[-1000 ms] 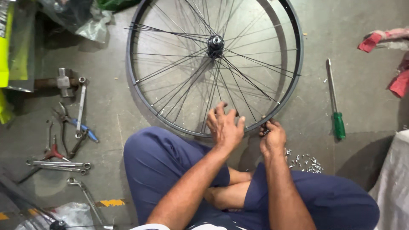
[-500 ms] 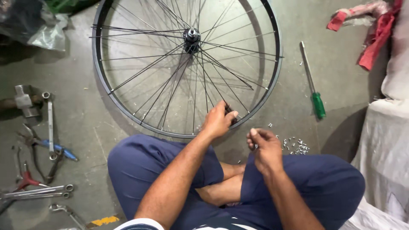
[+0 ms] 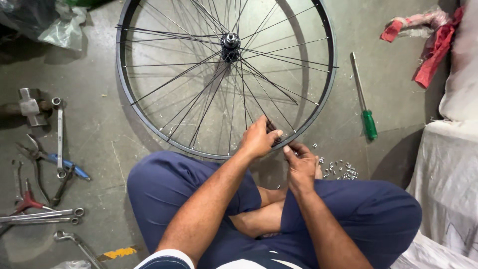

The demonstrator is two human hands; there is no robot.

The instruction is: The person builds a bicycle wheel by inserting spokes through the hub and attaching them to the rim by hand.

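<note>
Lying flat on the concrete floor (image 3: pixel 89 124), a spoked bicycle wheel (image 3: pixel 226 74) was gripped at its near rim by the left hand (image 3: pixel 259 139) and right hand (image 3: pixel 301 162), held close together. A green-handled screwdriver (image 3: pixel 366 107), wrenches (image 3: pixel 59 134) and small nipples (image 3: pixel 341 169) were scattered around.

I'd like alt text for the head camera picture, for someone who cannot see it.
A person sitting cross-legged on a concrete floor works at the near rim of a spoked bicycle wheel, left hand on the spokes and right hand pinching at the rim. A pile of small metal nipples and a green-handled screwdriver lie to the right, spanners and pliers to the left.
</note>
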